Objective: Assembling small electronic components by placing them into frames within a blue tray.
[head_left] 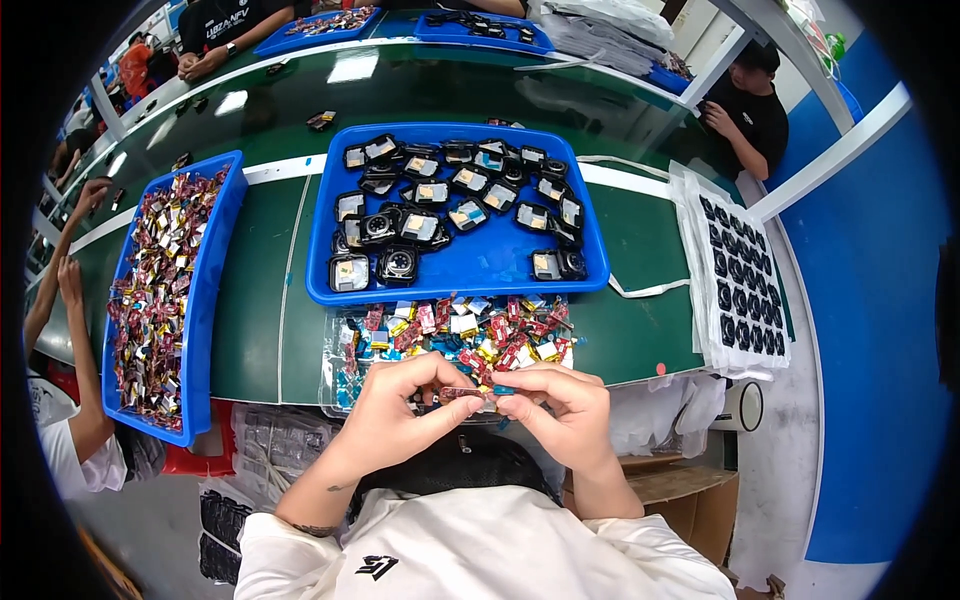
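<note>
Both hands meet just past the table's near edge. My left hand (405, 405) is closed in a pinch on a small red circuit board (460, 393). Against its right end, my right hand (562, 408) pinches a small blue piece (504, 390), perhaps film; fingertips partly hide it. Beyond the hands, a clear plastic tray (330, 345) holds a heap of red circuit boards with silver and yellow battery-like parts (465, 325) and blue scraps. Behind that stands a blue tray (460, 285) with many black watch-like cases (398, 264), some face up, others showing pale insides.
At left, a long blue bin (198, 350) is heaped with similar boards. Black round-faced pieces fill a white sheet stack (742, 275) at right. More trays (485, 32) lie across the green line (250, 330). People sit left, far left and far right. A cardboard box (690, 490) stands below.
</note>
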The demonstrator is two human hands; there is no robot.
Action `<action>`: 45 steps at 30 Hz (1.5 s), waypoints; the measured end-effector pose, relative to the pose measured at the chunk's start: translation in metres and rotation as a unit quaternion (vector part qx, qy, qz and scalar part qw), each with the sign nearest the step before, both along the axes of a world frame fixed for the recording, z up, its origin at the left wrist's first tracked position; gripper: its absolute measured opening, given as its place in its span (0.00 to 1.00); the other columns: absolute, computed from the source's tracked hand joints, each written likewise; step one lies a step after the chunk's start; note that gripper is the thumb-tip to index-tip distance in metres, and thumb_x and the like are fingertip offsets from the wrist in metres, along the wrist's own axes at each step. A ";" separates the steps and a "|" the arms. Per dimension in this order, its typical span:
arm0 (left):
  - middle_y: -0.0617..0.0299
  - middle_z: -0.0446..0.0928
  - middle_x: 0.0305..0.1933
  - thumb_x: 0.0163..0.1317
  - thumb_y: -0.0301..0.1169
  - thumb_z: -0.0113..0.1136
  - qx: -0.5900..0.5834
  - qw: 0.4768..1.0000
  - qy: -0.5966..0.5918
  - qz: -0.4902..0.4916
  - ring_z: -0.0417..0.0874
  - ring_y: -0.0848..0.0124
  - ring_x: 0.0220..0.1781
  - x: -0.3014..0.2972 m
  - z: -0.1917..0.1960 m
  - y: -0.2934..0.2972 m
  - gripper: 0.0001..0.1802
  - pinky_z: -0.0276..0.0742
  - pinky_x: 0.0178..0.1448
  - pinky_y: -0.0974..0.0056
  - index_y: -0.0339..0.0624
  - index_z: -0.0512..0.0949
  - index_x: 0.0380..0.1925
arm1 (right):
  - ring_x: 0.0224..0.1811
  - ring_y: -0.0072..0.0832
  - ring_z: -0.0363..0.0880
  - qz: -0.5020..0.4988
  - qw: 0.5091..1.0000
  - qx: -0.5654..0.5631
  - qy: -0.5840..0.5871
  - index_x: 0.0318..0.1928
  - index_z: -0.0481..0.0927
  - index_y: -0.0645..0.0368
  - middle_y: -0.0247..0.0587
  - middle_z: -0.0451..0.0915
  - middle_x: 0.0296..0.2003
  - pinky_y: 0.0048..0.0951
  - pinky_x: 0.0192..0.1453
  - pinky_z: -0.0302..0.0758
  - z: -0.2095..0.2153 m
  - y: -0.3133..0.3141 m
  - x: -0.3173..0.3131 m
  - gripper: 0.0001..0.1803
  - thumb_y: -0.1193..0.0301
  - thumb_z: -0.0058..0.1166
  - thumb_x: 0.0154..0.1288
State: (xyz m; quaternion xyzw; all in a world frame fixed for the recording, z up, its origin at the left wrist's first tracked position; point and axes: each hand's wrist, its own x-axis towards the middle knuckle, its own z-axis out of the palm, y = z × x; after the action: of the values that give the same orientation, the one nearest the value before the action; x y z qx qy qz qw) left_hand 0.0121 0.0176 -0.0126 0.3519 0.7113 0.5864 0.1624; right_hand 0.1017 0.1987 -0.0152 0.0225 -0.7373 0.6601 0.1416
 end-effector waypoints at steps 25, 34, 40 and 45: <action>0.60 0.78 0.32 0.55 0.22 0.65 0.212 0.968 -0.134 -0.024 0.77 0.74 0.35 -0.001 -0.027 0.002 0.04 0.71 0.39 0.70 0.34 0.80 0.30 | 0.23 0.18 0.70 -0.052 0.991 0.125 0.011 0.25 0.78 0.65 0.39 0.77 0.28 0.22 0.27 0.67 -0.005 0.012 -0.022 0.06 0.79 0.60 0.58; 0.57 0.78 0.33 0.55 0.17 0.62 0.240 0.958 -0.154 -0.008 0.78 0.73 0.35 -0.003 -0.033 0.002 0.03 0.73 0.41 0.69 0.30 0.79 0.31 | 0.43 0.38 0.73 0.001 0.865 0.491 0.103 0.43 0.81 0.60 0.42 0.73 0.44 0.35 0.44 0.72 0.033 0.040 -0.075 0.15 0.81 0.57 0.52; 0.56 0.78 0.35 0.55 0.17 0.61 0.244 0.959 -0.145 0.000 0.77 0.73 0.36 0.000 -0.030 0.003 0.02 0.73 0.42 0.70 0.30 0.79 0.29 | 0.58 0.37 0.65 0.047 0.773 0.632 0.033 0.38 0.81 0.59 0.34 0.72 0.55 0.36 0.55 0.66 0.046 0.080 -0.107 0.12 0.76 0.61 0.49; 0.55 0.78 0.41 0.52 0.20 0.64 0.249 0.966 -0.068 0.023 0.76 0.71 0.42 -0.002 -0.023 0.003 0.03 0.71 0.45 0.68 0.35 0.80 0.28 | 0.39 0.33 0.77 -0.013 0.887 0.459 0.038 0.35 0.75 0.60 0.38 0.80 0.38 0.31 0.44 0.71 0.040 0.085 -0.105 0.11 0.78 0.62 0.49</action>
State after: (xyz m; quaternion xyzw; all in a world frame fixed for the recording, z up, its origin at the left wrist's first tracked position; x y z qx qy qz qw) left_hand 0.0097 0.0202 -0.0359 0.3240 0.5377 0.7714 0.1038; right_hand -0.0033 0.2834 0.0244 0.1009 -0.9524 0.2443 0.1517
